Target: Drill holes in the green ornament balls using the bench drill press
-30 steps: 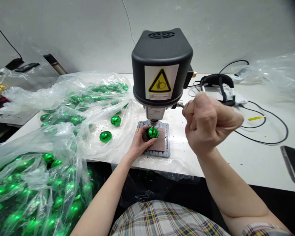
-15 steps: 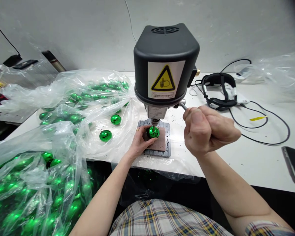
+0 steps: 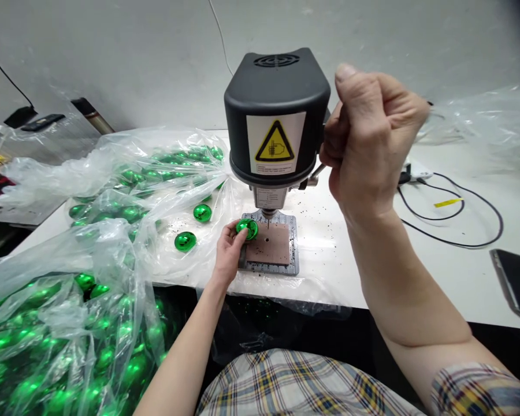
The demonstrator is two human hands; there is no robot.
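Note:
My left hand [image 3: 229, 248] pinches a shiny green half-ball shell [image 3: 247, 229], hollow side up, over the left part of the drill press base. Behind and above stands the drill press [image 3: 277, 110], black-topped with a yellow warning label. Its thin drill bit [image 3: 268, 223] points down at a hole in the brown board [image 3: 277, 242] on the grey base plate [image 3: 293, 263]. My right hand [image 3: 372, 133] is raised beside the machine's head, closed round the feed lever [image 3: 318, 170], whose grip the fingers hide.
Two green shells [image 3: 185, 241] lie on clear plastic left of the press. Plastic bags [image 3: 112, 312] full of green shells spread over the left side. Black cables [image 3: 494, 242], a yellow strip [image 3: 448, 203] and a phone [image 3: 515, 283] lie at the right. Dark shavings dot the white table [image 3: 329, 271].
My right hand has swung upward with the lever, and the drill bit now stands clear. My left hand has drawn the green shell leftward from under the bit, uncovering the board's hole.

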